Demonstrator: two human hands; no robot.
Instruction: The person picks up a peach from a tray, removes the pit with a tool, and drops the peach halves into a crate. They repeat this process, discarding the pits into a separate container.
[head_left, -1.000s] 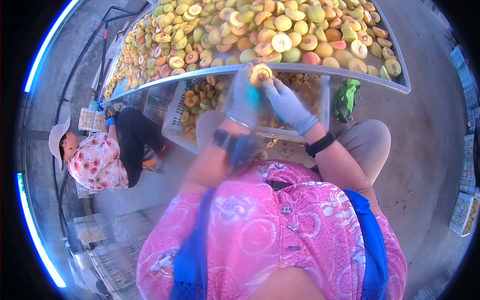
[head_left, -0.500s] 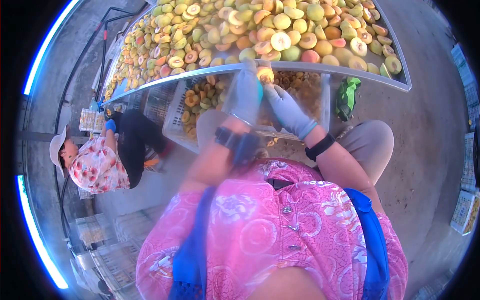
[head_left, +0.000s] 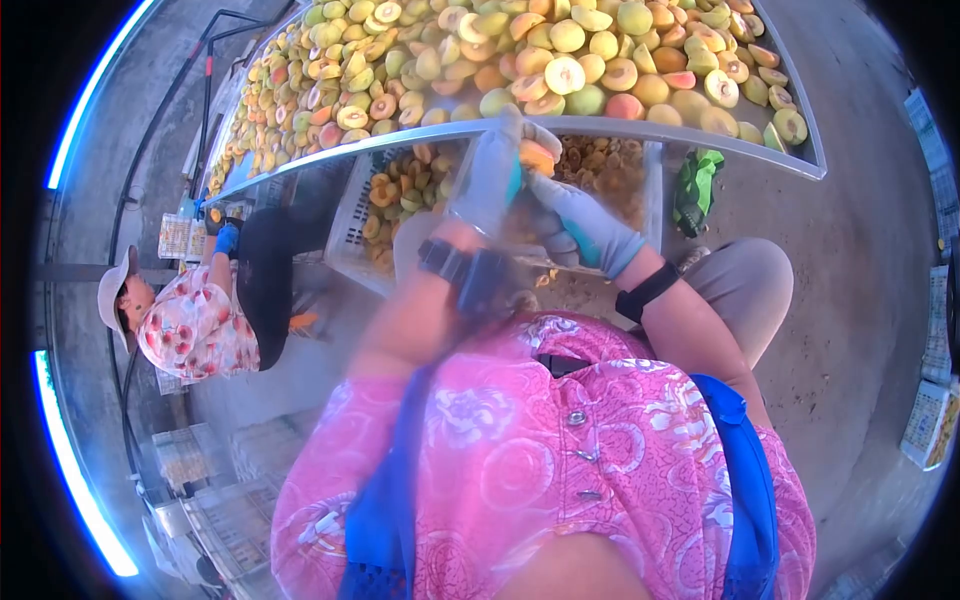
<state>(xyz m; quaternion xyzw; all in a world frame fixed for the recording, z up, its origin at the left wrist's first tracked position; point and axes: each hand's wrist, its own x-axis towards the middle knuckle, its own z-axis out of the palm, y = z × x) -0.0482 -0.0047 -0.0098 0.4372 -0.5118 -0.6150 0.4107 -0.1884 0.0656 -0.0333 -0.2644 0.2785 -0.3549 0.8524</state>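
Left grip [head_left: 492, 172], grey glove, blurry, wrapped round orange halved fruit [head_left: 537, 156]. Right grip [head_left: 580, 225] curled just under it, touching, can't tell if clamping tbh. Fruit up at metal desk rim [head_left: 650, 130], above white plastic crate [head_left: 347, 225].

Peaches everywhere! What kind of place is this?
Probably an outdoor fruit-processing yard: a long metal-rimmed table heaped with halved peaches, crates of fruit halves underneath, and the left hand gripping one peach.
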